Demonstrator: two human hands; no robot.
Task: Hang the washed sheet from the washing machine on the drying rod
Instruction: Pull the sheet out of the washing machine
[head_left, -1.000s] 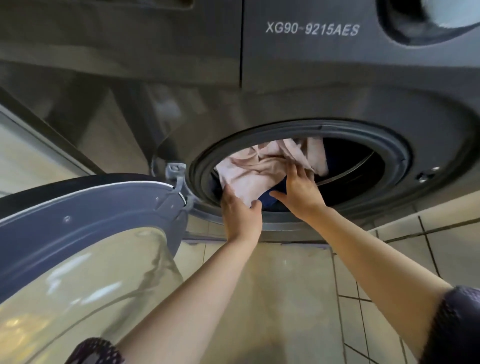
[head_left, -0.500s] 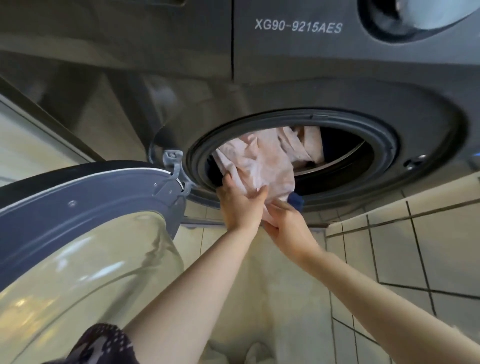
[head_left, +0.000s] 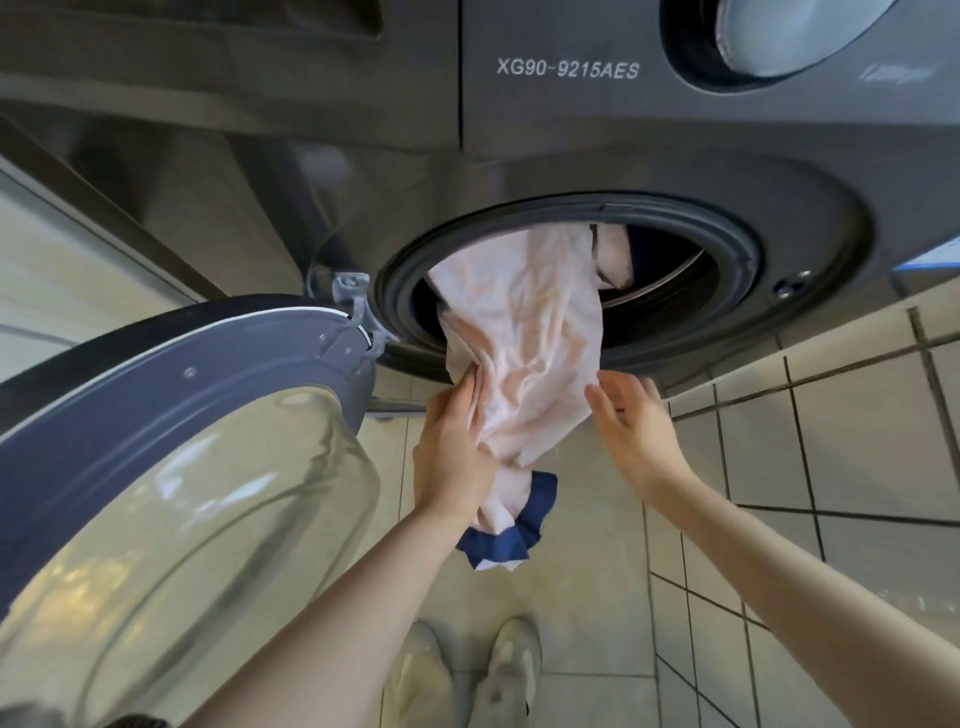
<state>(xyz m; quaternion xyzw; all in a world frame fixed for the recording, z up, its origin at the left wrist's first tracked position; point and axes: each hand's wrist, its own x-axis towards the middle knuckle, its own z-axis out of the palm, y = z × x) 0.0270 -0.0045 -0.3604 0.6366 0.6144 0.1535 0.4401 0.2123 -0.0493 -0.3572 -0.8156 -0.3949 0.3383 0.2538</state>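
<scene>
**A:** Halfway through dragging the sheet (head_left: 524, 353) out of the washing machine (head_left: 571, 156). Any tips for this bit?

**B:** Going left to right from the drum opening (head_left: 727, 291): open door (head_left: 171, 441) swung out to the left of it, so worth steering the cloth away from the hinge (head_left: 353, 296). Then left hand (head_left: 452, 457), just below the opening's lower rim, fingers curled round a bunched fold of the pink cloth, thumb side up, forearm reaching up from below left. Solid grip, looks like.

**A:** And the other one?

**B:** Right hand (head_left: 631, 426), below the opening's lower right, fingers spread and relaxed, palm turned toward the cloth, gripping nothing. Touching the edge or just shy of it, hard to say.

**A:** So what next?

**B:** Probably grab higher with the right, close to the rim, then pull hand over hand. Plenty of sheet still inside the drum, rest trailing out over the rim, navy-trimmed end (head_left: 506, 535) dangling below the left hand above the tiled floor (head_left: 831, 467). Better gathered up than dragged. Slow pulls too, wet fabric being heavy and likely to snag on the rubber seal (head_left: 748, 249).
</scene>
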